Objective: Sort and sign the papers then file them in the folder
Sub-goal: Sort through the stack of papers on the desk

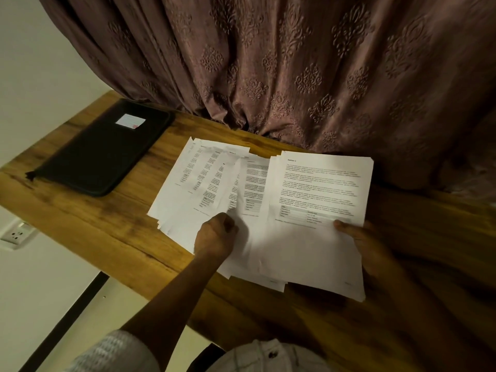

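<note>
— Sorting stage?
— I judge so: left grip (pixel 216 234) curls, pinching the fanned papers (pixel 212 178); right grip (pixel 367 248) holds the top sheet (pixel 319 189), all right of the closed folder (pixel 104 151) on the table (pixel 80 224).
— Next?
— Lift that sheet clear; no pen shows yet.

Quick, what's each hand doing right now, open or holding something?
Left hand: fingers curled, pinching a sheet of the fanned papers.
Right hand: holding the stack of papers, thumb on top.
</note>
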